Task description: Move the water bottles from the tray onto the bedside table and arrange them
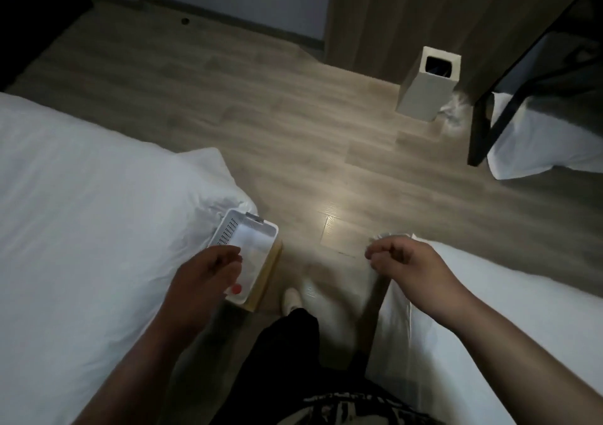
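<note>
A white perforated tray (pixel 228 229) rests on a low wooden stand (pixel 269 269) beside the left bed. Inside it lies a clear water bottle (pixel 256 255) with a red cap (pixel 236 289) pointing toward me. My left hand (pixel 205 274) is over the tray's near left side, fingers bent down toward the bottle; the blur hides whether they grip it. My right hand (pixel 401 256) hovers to the right, above the edge of the right bed, fingers curled in with nothing visible in them.
White bedding (pixel 81 212) fills the left side and another white bed (pixel 505 326) the right, with a narrow strip of wooden floor (pixel 293 163) between. A white waste bin (pixel 424 85) stands further back by a black frame (pixel 489 124). My leg and shoe (pixel 290 300) are below.
</note>
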A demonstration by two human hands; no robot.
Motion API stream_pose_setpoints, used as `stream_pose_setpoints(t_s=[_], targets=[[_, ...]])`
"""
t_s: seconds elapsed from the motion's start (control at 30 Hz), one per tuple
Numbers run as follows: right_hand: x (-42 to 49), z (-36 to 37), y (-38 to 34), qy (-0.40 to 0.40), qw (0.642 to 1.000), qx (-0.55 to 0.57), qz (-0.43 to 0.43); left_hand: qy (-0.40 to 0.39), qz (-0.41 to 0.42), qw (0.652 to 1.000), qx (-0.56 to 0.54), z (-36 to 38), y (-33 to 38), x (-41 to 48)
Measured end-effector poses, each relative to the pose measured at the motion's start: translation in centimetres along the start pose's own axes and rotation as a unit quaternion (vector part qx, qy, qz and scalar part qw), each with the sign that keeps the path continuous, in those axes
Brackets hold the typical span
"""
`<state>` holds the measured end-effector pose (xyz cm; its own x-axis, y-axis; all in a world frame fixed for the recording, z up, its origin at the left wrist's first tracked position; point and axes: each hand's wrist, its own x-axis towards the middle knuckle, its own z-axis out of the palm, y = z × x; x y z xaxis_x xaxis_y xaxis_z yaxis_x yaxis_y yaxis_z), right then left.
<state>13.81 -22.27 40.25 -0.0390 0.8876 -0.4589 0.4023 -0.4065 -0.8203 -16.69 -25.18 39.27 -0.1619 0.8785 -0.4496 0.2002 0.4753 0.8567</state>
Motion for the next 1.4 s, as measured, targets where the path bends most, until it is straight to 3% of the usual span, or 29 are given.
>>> stream_pose_setpoints(t_s=[0.4,0.6,0.67,0.87,1.1,1.4], targets=[[11.2,-3.9,-5.9,-0.044,0.999,0.012,0.005,0.051,0.053,0.997,0.033,-1.1,8.7,9.7],[21.0,-3.9,-9.7,-0.163,0.98,-0.097,-0.056,0.157,0.008,0.987,0.034,-0.5,9.0,10.7],[24.4,-3.9,-11.4,-0.209,0.967,-0.128,-0.075,0.199,-0.027,0.98,-0.014,0.5,9.1,10.5],[31.9,-2.5,-15.9,-0.361,0.902,-0.202,-0.124,0.365,-0.114,0.901,-0.206,5.9,9.0,8.4],[32.7,2.7,-18.5,-0.498,0.808,-0.261,-0.175,0.505,-0.17,0.794,-0.293,14.6,8.5,2.6],[27.4,4.2,-18.1,-0.558,0.723,-0.332,-0.236,0.591,-0.153,0.712,-0.347,21.7,5.9,-2.1]])
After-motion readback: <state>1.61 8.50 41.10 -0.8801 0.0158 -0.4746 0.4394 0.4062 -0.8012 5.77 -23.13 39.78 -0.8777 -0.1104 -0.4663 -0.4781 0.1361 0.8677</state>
